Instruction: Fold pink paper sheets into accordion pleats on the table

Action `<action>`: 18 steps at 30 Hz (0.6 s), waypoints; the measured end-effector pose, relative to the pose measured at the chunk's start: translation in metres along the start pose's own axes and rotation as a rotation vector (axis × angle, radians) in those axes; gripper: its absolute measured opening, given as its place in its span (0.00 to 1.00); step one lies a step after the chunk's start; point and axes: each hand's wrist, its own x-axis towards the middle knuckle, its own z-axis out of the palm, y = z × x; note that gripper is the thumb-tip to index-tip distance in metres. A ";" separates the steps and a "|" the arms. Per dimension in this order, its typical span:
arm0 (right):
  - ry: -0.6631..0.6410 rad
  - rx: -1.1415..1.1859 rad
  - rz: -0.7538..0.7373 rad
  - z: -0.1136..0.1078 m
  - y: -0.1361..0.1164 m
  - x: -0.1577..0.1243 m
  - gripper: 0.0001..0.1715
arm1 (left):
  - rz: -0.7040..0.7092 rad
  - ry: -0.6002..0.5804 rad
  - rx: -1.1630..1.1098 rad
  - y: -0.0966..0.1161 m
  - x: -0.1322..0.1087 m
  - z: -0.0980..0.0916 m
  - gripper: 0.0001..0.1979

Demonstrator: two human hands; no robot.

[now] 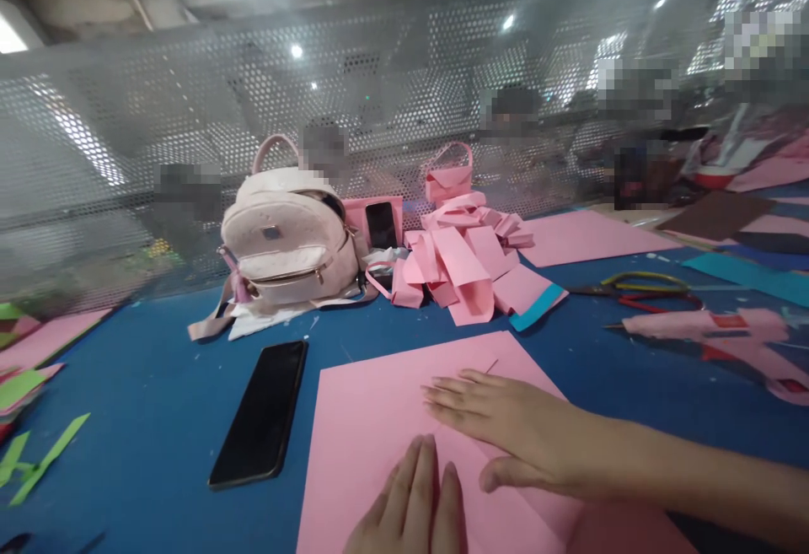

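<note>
A large pink paper sheet (360,411) lies on the blue table in front of me. My left hand (408,508) presses on it near the bottom edge of the view, fingers stretched out and pointing away from me. Reaching in from the right, my right hand (524,427) lies flat across the sheet with its fingers extended and thumb apart. Neither hand grips anything. Under my right hand the paper seems to have a folded or layered part, partly hidden by the hand and forearm.
A black phone (260,415) lies left of the sheet. Behind stand a pale backpack (287,238) and a pile of folded pink paper pieces (458,263). To the right are scissors (645,284) and a pink glue gun (708,326). Green paper strips (54,457) lie far left.
</note>
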 end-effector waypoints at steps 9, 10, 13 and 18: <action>-0.050 0.008 -0.125 -0.008 -0.019 0.024 0.30 | -0.038 0.062 -0.071 0.007 -0.013 0.001 0.21; -0.056 -0.001 -0.128 -0.008 -0.021 0.027 0.29 | -0.029 0.039 -0.069 0.007 -0.014 -0.001 0.21; -0.064 -0.034 -0.172 -0.011 -0.026 0.037 0.27 | 0.012 -0.079 -0.053 0.006 -0.018 -0.011 0.19; -0.082 -0.094 -0.253 -0.010 -0.035 0.054 0.26 | 0.029 -0.177 -0.057 0.006 -0.031 -0.018 0.16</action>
